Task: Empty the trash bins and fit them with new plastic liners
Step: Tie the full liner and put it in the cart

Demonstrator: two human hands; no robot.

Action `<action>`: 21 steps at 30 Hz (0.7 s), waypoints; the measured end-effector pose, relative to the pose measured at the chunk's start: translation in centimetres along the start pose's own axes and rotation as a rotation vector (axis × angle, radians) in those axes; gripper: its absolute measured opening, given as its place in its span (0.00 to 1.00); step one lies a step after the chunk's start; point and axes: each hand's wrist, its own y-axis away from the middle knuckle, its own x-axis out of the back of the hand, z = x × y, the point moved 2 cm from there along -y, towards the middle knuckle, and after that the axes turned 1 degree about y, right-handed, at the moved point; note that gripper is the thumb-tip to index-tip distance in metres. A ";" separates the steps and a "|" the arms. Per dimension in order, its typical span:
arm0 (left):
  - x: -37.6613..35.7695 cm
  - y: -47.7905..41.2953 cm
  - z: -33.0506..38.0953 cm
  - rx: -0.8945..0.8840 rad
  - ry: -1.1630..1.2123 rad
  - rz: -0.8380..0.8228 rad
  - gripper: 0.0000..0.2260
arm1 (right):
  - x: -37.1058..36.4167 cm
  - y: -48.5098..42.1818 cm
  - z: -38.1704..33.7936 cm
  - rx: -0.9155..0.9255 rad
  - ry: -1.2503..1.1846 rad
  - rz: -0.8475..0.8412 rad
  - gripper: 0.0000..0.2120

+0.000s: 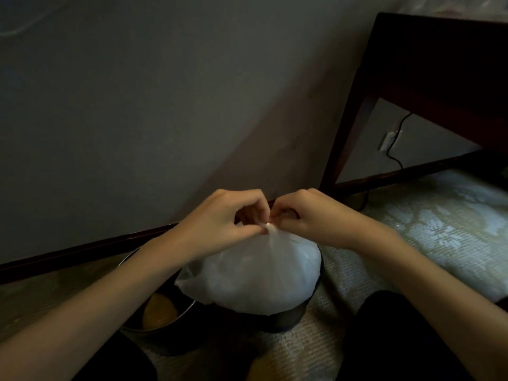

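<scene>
1. We find the left hand (225,218) and the right hand (305,215) both pinching the gathered neck (268,226) of a white plastic liner (253,273), fingers curled tight on it.
2. The bulging liner sits in a dark round bin (286,317) on the carpet (412,229), near the wall.
3. We judge that tying-off is under way. Lifting the liner out and relining the bin are not yet done.
4. A second bin (176,317), just beside the first on its left, holds something yellowish. We cannot tell whether it has a liner.
</scene>
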 end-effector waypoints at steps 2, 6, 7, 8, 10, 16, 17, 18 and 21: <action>0.3 0.2 0.3 -0.019 0.015 0.015 0.06 | 0.0 0.3 0.2 0.004 -0.076 0.026 0.05; 0.9 0.4 0.7 0.002 0.129 0.085 0.06 | -0.2 1.1 0.2 -0.029 -0.480 0.171 0.06; 1.0 0.4 0.7 0.022 0.184 0.096 0.06 | -0.3 1.2 0.1 -0.023 -0.588 0.180 0.07; 1.0 0.4 0.8 0.042 0.237 0.099 0.06 | -0.5 1.2 0.0 -0.009 -0.693 0.177 0.05; 1.1 0.3 0.8 0.077 0.326 0.099 0.05 | -0.7 1.2 -0.1 0.023 -0.884 0.201 0.05; 1.3 0.3 1.1 0.118 0.368 0.108 0.06 | -0.7 1.1 -0.5 0.083 -0.989 0.207 0.24; 1.3 0.2 1.2 0.119 0.358 0.115 0.06 | -0.7 1.1 -0.5 0.067 -0.953 0.202 0.19; 1.3 0.2 1.2 0.118 0.344 0.121 0.06 | -0.8 1.0 -0.3 0.045 -0.911 0.193 0.14; 1.2 0.3 1.3 0.109 0.319 0.130 0.06 | -1.2 1.1 0.0 -0.052 -0.823 0.182 0.06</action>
